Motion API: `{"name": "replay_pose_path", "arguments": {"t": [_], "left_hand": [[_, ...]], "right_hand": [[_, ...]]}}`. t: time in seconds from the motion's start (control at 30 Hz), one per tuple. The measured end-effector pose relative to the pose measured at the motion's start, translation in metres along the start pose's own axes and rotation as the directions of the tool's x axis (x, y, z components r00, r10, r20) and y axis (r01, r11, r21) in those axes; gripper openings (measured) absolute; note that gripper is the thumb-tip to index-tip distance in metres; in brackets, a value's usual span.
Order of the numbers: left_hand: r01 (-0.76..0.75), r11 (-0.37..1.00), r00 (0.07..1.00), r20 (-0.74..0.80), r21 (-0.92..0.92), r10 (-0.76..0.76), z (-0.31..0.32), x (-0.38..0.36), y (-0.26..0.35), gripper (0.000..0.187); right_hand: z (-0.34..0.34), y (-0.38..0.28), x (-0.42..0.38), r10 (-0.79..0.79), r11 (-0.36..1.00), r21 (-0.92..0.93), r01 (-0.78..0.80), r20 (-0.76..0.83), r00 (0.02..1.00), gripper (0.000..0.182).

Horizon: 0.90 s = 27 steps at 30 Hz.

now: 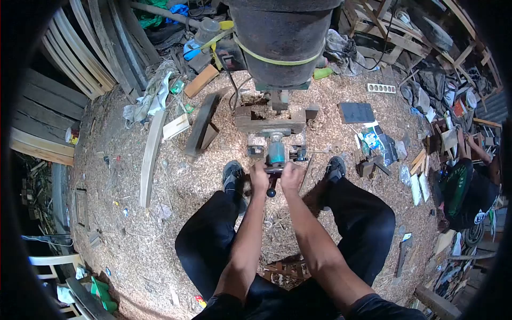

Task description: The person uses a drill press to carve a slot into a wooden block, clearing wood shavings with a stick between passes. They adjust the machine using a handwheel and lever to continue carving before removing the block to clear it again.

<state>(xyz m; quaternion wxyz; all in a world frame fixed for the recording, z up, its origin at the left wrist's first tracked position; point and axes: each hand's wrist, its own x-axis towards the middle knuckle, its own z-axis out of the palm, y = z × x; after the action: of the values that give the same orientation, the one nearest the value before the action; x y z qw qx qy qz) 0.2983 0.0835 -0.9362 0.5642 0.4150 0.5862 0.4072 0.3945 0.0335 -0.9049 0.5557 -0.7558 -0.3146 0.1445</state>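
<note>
Painted metal, rough wood
Just beyond left hand (260, 178) and right hand (292, 177), the machine part (277, 152) looks of painted metal; nearer, the knob (271, 192) is glossy; farther, the wooden block (269, 125) is matt.

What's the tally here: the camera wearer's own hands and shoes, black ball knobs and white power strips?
Hands: 2 (left hand, right hand)
Shoes: 2 (left shoe, right shoe)
Black ball knob: 1
White power strip: 1
Total: 6

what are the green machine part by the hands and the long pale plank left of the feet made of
Green machine part: likely painted metal, its green coat meeting shiny grey. Long pale plank: seemingly bare wood, with a dull, unpainted-looking face.
</note>
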Motion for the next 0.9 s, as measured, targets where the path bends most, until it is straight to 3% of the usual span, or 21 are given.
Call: {"name": "replay_pose_path", "arguments": {"t": [0.03,0.07,0.1,0.13,0.2,0.23,0.3,0.33,0.37,0.4,0.43,0.53,0.63,0.67,0.7,0.73,0.77,0.8,0.87,0.9], "left_hand": [[-0.165,0.936,0.986,0.023,0.310,0.167,-0.002,0.000,0.004,0.043],[-0.154,0.873,0.987,0.029,0.463,0.159,0.005,-0.017,0.042,0.044],[-0.141,0.786,0.988,0.035,0.603,0.151,0.012,-0.035,0.082,0.047],[-0.142,0.765,0.987,0.034,0.628,0.155,0.013,-0.033,0.083,0.046],[-0.144,0.729,0.987,0.043,0.669,0.156,0.018,-0.034,0.080,0.044],[-0.205,0.725,0.967,0.020,0.657,0.255,0.017,-0.032,0.070,0.044],[-0.121,0.963,0.991,-0.018,0.240,0.129,0.005,-0.008,0.028,0.043],[-0.053,0.999,0.998,-0.014,0.011,0.053,-0.002,-0.003,0.012,0.043],[0.068,0.936,0.998,0.031,-0.346,-0.061,0.000,-0.003,0.013,0.044],[0.106,0.934,0.994,0.041,-0.341,-0.098,0.002,-0.004,0.010,0.044],[0.143,0.931,0.990,0.048,-0.335,-0.134,0.004,-0.005,0.007,0.044],[0.131,0.945,0.991,0.016,-0.299,-0.133,0.003,-0.011,0.007,0.044],[0.082,0.955,0.989,-0.094,-0.286,-0.113,0.011,-0.009,0.014,0.043],[-0.060,0.998,0.990,-0.132,-0.011,0.058,0.014,-0.008,0.011,0.043],[-0.191,0.943,0.966,-0.121,0.272,0.230,0.013,-0.012,0.015,0.043],[-0.306,0.792,0.915,-0.068,0.529,0.399,0.010,-0.013,0.027,0.044],[-0.337,0.719,0.924,0.068,0.608,0.376,0.010,-0.023,0.053,0.046],[-0.280,0.707,0.947,0.068,0.650,0.313,0.011,-0.032,0.067,0.044],[-0.187,0.667,0.979,0.078,0.721,0.189,0.019,-0.040,0.086,0.042],[-0.244,0.671,0.957,0.061,0.700,0.284,0.019,-0.035,0.072,0.042]], "right_hand": [[0.005,0.021,-0.005,0.086,0.995,0.040,-0.086,-0.004,0.996,0.042],[0.007,0.035,-0.006,0.170,0.983,0.077,-0.169,-0.006,0.985,0.043],[0.009,0.024,-0.008,0.337,0.892,0.333,-0.305,-0.042,0.941,0.048],[0.008,0.020,-0.009,0.473,0.707,0.557,-0.436,0.086,0.877,0.049],[0.027,0.058,-0.008,0.591,0.521,0.698,-0.491,0.120,0.797,0.049],[0.014,0.053,-0.012,0.544,0.653,0.557,-0.514,0.128,0.829,0.047],[-0.007,0.032,-0.003,0.427,0.854,0.238,-0.463,0.189,0.884,0.041],[-0.012,0.017,-0.004,0.353,0.909,0.196,-0.367,0.105,0.930,0.038],[-0.016,-0.004,0.001,0.265,0.953,0.147,-0.266,0.023,0.964,0.036],[-0.023,-0.029,0.004,0.173,0.982,0.088,-0.168,-0.053,0.983,0.033],[-0.040,-0.070,0.007,0.214,0.976,0.024,-0.218,0.122,0.969,0.028],[-0.005,-0.022,-0.003,-0.028,0.996,-0.084,0.026,-0.014,1.000,0.033],[0.003,-0.009,-0.001,0.019,0.999,0.029,-0.018,-0.010,1.000,0.026],[0.000,-0.006,-0.001,0.047,0.996,0.073,-0.047,0.012,0.999,0.022],[0.003,0.013,-0.003,0.201,0.965,0.157,-0.208,0.055,0.978,0.027],[0.007,0.012,-0.003,0.302,0.887,0.358,-0.290,0.026,0.953,0.028],[0.013,0.009,0.001,0.397,0.765,0.546,-0.343,0.021,0.918,0.029],[0.014,0.008,-0.004,0.503,0.602,0.704,-0.378,0.033,0.863,0.030],[0.020,0.041,-0.006,0.553,0.404,0.788,-0.464,0.194,0.810,0.034],[0.016,0.043,-0.007,0.529,0.526,0.707,-0.473,0.164,0.832,0.033]]}}
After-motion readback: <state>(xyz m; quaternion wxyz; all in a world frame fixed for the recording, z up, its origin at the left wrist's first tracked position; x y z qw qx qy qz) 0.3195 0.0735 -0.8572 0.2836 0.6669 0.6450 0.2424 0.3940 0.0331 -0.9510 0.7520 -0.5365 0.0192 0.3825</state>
